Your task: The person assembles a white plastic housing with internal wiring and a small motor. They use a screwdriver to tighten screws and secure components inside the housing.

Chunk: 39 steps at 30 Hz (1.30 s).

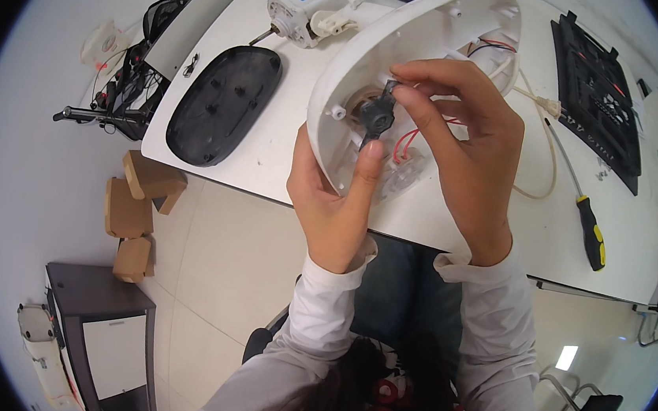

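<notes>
A white plastic housing (331, 87), hollow side toward me, is tilted up over the table's front edge. My left hand (335, 194) grips its lower left rim, fingers behind and thumb inside against a small dark grey plastic part (377, 115). The upper end of that part sits between the thumb and index finger of my right hand (463, 131); its other fingers are curled. Red wires (406, 143) run inside the housing beside a clear plastic piece (405, 175). Whether the grey part is fastened to the housing, I cannot tell.
On the white table lie a black oval base plate (224, 106), a white motor unit (308, 9), a black-and-yellow screwdriver (592, 231), a power plug (551, 106) with its cord, and an open black tool case (597, 97). Cardboard boxes (129, 208) and a dark cabinet (99, 294) stand at left.
</notes>
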Each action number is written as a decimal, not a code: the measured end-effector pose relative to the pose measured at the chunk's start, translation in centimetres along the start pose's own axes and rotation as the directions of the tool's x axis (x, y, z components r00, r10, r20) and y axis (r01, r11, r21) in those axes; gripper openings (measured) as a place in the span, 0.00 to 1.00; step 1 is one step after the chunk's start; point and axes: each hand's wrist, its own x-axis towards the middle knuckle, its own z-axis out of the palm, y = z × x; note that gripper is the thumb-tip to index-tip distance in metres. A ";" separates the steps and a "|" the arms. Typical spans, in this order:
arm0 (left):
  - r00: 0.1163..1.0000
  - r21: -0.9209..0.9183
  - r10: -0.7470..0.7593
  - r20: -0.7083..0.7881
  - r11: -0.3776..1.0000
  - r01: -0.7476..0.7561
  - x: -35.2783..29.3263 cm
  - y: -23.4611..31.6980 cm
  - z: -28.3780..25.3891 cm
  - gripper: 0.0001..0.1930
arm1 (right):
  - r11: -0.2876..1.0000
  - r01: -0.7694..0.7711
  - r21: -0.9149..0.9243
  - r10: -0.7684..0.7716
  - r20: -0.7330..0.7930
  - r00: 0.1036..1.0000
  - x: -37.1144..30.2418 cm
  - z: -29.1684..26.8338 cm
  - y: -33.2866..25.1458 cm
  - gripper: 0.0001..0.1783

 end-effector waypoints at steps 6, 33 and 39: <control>1.000 -0.001 -0.023 0.015 1.000 0.023 -0.1 -0.3 -0.3 0.23 | 0.983 -0.157 0.093 0.157 0.008 0.988 -0.3 -0.2 0.1 0.04; 0.971 0.093 0.239 0.006 0.967 -0.238 -1.5 -3.6 -1.6 0.39 | 0.842 -0.214 -0.496 0.038 -0.342 0.939 -5.3 -15.4 -2.9 0.13; 0.956 0.296 0.289 -0.054 0.919 -0.261 -2.2 -3.8 -0.9 0.59 | 0.435 -0.534 -0.726 0.086 -0.557 0.826 -9.9 -26.3 -5.0 0.17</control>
